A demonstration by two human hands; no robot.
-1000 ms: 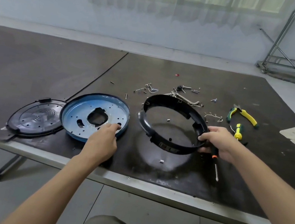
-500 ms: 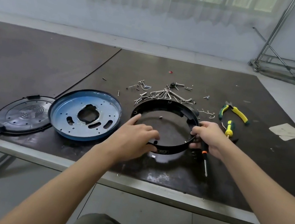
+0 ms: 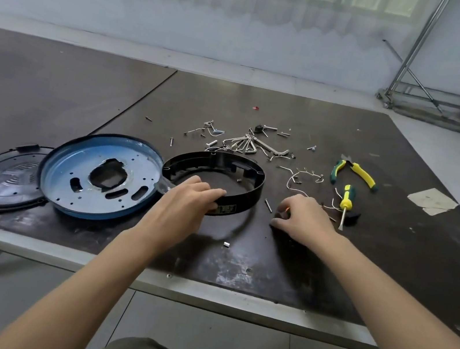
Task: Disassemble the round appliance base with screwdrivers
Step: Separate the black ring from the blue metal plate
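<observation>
Black plastic ring [image 3: 247,199] on the table [image 3: 390,262] beside a blue plate [image 3: 72,166]. Left hand [image 3: 187,200] grips its near rim; right hand [image 3: 303,217] curled nearby, contents unclear. Ring seems light, thin, flexible: best gripped by its wall.

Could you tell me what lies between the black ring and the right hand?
In the head view, one loose screw lies between black ring and right hand.

Yellow-and-green pliers [image 3: 355,175] are lying toward the right of the dark table [image 3: 390,262], with a pale paper scrap [image 3: 431,201] sitting further right. A bunch of hex keys [image 3: 246,143] is lying mid-table, and a metal frame [image 3: 419,53] is standing back right.
</observation>
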